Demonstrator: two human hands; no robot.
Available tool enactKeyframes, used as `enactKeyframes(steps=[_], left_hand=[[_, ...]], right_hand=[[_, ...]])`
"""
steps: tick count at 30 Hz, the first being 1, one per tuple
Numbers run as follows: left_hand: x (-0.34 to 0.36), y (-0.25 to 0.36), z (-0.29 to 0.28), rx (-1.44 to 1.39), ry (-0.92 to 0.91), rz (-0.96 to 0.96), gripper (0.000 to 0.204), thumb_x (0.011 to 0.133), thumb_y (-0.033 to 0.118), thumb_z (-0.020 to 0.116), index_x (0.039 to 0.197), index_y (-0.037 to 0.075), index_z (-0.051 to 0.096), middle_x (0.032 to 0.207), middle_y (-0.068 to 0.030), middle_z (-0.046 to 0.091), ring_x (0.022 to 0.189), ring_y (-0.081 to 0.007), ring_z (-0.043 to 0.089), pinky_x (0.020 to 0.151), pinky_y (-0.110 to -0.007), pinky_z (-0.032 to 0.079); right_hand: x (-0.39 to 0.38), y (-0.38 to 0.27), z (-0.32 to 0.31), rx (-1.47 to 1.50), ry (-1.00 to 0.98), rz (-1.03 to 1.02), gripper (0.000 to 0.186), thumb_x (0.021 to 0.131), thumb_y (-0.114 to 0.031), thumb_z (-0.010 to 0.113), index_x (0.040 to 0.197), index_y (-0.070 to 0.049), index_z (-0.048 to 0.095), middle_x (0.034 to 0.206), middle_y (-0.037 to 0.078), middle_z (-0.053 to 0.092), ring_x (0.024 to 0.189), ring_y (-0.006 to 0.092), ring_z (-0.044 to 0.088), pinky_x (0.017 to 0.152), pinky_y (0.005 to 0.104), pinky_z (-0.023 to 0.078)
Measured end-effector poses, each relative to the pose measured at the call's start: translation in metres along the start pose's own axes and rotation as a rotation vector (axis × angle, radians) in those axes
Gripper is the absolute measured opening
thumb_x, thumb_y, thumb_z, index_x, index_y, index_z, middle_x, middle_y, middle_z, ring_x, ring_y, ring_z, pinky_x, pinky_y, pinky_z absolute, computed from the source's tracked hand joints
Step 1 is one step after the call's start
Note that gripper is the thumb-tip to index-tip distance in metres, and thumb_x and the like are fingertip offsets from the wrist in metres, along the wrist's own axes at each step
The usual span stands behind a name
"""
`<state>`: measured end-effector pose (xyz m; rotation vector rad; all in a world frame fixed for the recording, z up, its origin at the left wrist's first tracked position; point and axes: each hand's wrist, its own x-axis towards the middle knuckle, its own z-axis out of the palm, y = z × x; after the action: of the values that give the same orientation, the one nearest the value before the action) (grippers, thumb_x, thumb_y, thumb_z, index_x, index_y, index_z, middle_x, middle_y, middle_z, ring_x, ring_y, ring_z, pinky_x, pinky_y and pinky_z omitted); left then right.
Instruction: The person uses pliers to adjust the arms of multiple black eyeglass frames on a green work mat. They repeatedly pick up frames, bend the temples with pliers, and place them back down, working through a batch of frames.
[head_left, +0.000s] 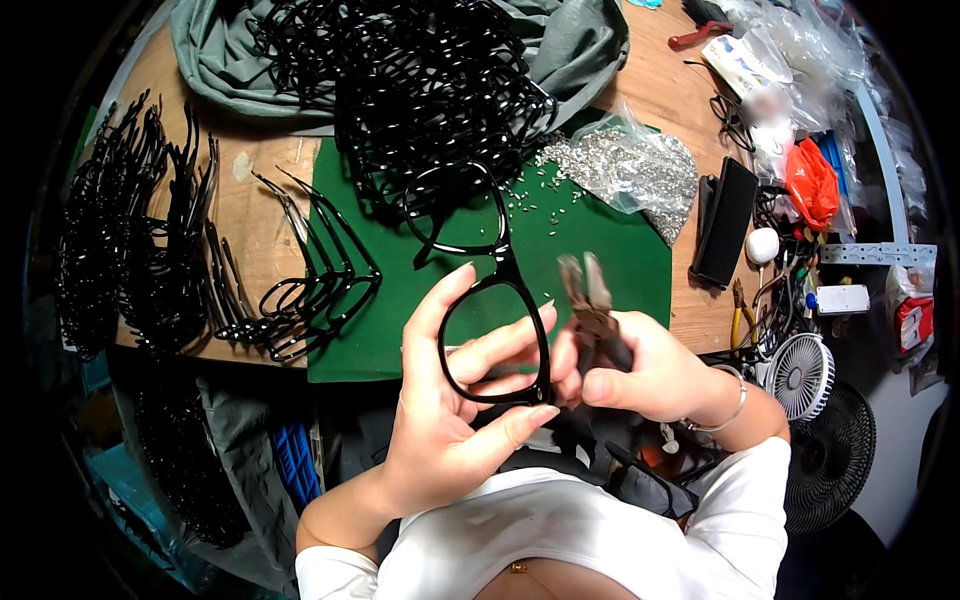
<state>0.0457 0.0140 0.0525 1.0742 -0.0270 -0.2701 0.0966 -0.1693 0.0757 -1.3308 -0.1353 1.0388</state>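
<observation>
A black eyeglass frame (pixel 508 272) is gripped in my left hand (pixel 432 435), tilted so one rim stands above the other. The thumb and fingers hold it around the lower rim, and no lens is visible in that rim. Just to the right, my right hand (pixel 650 372) is closed around the handles of a pair of pliers (pixel 594 318). The plier jaws point away from me, slightly apart, with nothing visible between them. Both hands are over the near edge of a green mat (pixel 640 270). Small silvery metal pieces (pixel 540 190) are scattered on it.
A large heap of black eyeglass frames (pixel 430 70) lies on grey cloth (pixel 225 65) at the back. More frames (pixel 160 230) stand in rows at left. A clear bag of metal pieces (pixel 630 165) rests behind the pliers. At right are a black case (pixel 725 222) and a white fan (pixel 800 375).
</observation>
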Motion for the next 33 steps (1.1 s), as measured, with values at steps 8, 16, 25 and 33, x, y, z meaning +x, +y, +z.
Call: enactKeyframes(steps=[8,16,25,33], left_hand=[[-0.002,0.005,-0.004,0.035,-0.02,-0.055,0.084,0.073,-0.01,0.058,0.131,0.006,0.0,0.122,-0.0238,0.042,0.086,-0.0112,0.056,0.078,-0.023,0.045],[0.003,0.003,0.0,0.062,-0.035,-0.116,0.085,0.074,-0.011,0.055,0.132,0.008,-0.004,0.123,-0.0245,0.04,0.095,-0.0202,0.057,0.079,-0.028,0.048],[0.011,0.005,-0.001,0.088,-0.031,-0.14,0.083,0.073,-0.014,0.054,0.132,0.008,-0.001,0.123,-0.0243,0.039,0.099,-0.023,0.055,0.079,-0.028,0.049],[-0.015,-0.014,-0.011,-0.063,-0.144,-0.03,0.083,0.068,-0.011,0.06,0.126,0.01,0.005,0.104,-0.0233,0.048,0.067,-0.0121,0.052,0.064,-0.023,0.044]], right_hand=[[-0.012,-0.015,-0.003,-0.531,-0.259,0.14,0.037,0.087,-0.033,0.048,0.096,0.003,0.051,0.077,0.016,0.057,0.072,0.0253,0.057,0.064,0.0338,0.044],[-0.005,-0.022,-0.002,-0.924,-0.195,0.133,0.037,0.082,-0.031,0.054,0.079,0.007,0.053,0.063,0.021,0.057,0.062,0.0366,0.058,0.058,0.0406,0.047],[-0.005,-0.002,-0.033,-0.718,-0.134,0.045,0.048,0.081,-0.038,0.054,0.103,0.005,0.051,0.082,0.022,0.059,0.079,0.0326,0.058,0.069,0.0358,0.045],[0.006,0.067,-0.031,-1.389,0.238,-0.169,0.055,0.076,-0.028,0.059,0.115,0.007,0.042,0.079,0.015,0.056,0.073,0.0282,0.055,0.066,0.0352,0.043]])
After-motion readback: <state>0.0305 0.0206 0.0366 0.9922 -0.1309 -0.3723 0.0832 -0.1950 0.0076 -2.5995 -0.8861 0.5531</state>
